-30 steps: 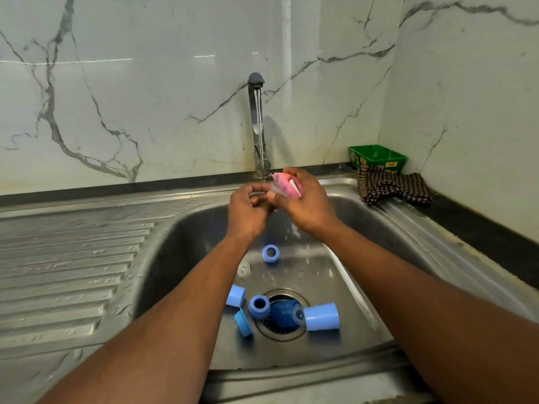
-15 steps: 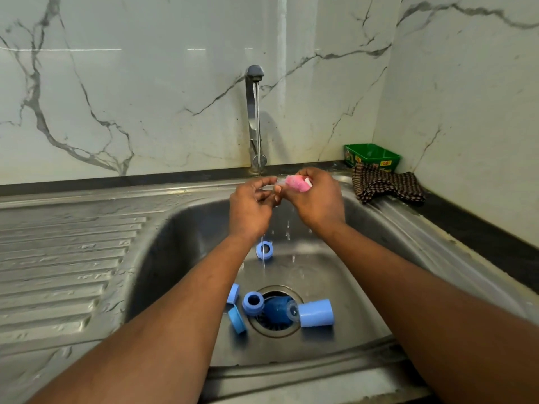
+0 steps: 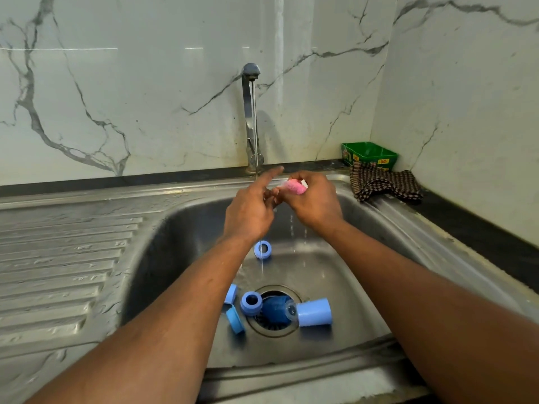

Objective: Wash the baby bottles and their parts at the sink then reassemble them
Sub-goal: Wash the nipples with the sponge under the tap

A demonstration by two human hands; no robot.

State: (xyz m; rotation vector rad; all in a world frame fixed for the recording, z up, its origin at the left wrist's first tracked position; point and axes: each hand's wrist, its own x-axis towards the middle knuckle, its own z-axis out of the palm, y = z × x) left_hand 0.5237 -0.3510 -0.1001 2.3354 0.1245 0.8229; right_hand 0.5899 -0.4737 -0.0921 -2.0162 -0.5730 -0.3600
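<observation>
Both hands are held over the steel sink [image 3: 186, 228], under a thin stream from the tap [image 3: 250, 112]. My right hand [image 3: 313, 201] grips a pink sponge [image 3: 294, 186] together with a small clear part that is mostly hidden. My left hand [image 3: 250, 209] touches the right hand's fingers, index finger stretched out; what it holds is hidden. On the sink floor lie blue bottle parts: a ring [image 3: 262, 249] near the back, a collar [image 3: 251, 303], a cap [image 3: 235, 319], a small piece [image 3: 231, 293], and a blue cap with a clear teat [image 3: 313, 312] beside the drain [image 3: 272, 312].
A ribbed draining board [image 3: 64, 258] lies left of the basin. A checked cloth [image 3: 382, 185] and a green box [image 3: 369, 156] sit in the back right corner on the dark counter. Marble walls close the back and right.
Both hands have risen slightly toward the tap. My left index finger has stretched out from its curled grip. Water drips from my hands.
</observation>
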